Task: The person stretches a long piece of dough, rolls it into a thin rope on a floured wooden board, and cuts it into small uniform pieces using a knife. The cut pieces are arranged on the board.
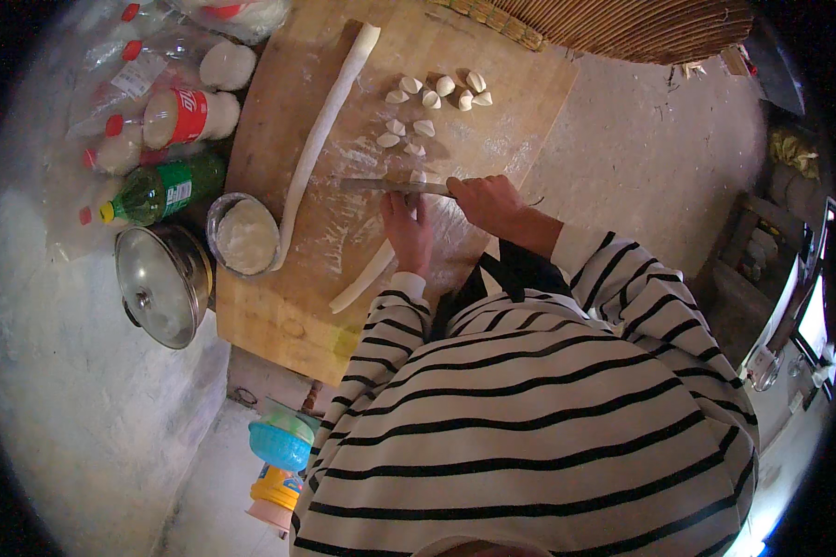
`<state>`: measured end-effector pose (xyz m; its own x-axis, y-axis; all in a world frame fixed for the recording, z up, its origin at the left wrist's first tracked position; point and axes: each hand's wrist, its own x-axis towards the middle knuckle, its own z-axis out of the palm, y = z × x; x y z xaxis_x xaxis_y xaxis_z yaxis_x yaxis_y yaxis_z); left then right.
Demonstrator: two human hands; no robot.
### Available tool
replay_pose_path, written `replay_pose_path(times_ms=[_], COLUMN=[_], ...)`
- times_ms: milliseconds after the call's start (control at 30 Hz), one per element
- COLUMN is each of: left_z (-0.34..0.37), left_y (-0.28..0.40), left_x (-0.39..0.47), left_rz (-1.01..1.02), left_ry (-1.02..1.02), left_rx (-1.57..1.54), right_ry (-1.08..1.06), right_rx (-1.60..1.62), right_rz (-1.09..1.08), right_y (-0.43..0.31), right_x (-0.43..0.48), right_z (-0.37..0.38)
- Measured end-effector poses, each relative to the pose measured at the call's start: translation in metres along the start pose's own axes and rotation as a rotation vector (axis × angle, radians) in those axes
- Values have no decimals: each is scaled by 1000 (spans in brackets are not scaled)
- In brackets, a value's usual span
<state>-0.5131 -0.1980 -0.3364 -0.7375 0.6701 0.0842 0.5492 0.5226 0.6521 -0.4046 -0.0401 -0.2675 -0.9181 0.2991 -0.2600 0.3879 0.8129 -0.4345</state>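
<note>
My right hand grips the handle of a kitchen knife, whose blade points left across the floured board. Right below the blade, the fingers of my left hand are closed on the end of a short dough rope, which runs down-left beneath that hand. A small dough piece shows just beyond the blade. Farther up lie several cut dough pieces. A long dough rope stretches along the left side of the wooden board.
A bowl of flour stands at the board's left edge, with a lidded metal pot beside it. Bottles, including a green one, crowd the upper left. A woven stalk mat overhangs the far edge. Basins stand below left.
</note>
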Motion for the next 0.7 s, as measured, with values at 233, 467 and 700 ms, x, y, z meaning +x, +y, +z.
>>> replay_pose_path(times_ms=[233,467,700], left_z=[-3,-6,-12], left_y=[6,0,-3], left_x=[3,-5,-7], left_rz=[-30,81,-246], left_ry=[3,21,47], left_rx=[2,69,-49], right_ry=[-126,-192,-66], right_rx=[6,12,159], right_rz=[52,132,179], right_y=[-4,-13,-1], right_x=[3,16,14], right_z=[-10,-2,6])
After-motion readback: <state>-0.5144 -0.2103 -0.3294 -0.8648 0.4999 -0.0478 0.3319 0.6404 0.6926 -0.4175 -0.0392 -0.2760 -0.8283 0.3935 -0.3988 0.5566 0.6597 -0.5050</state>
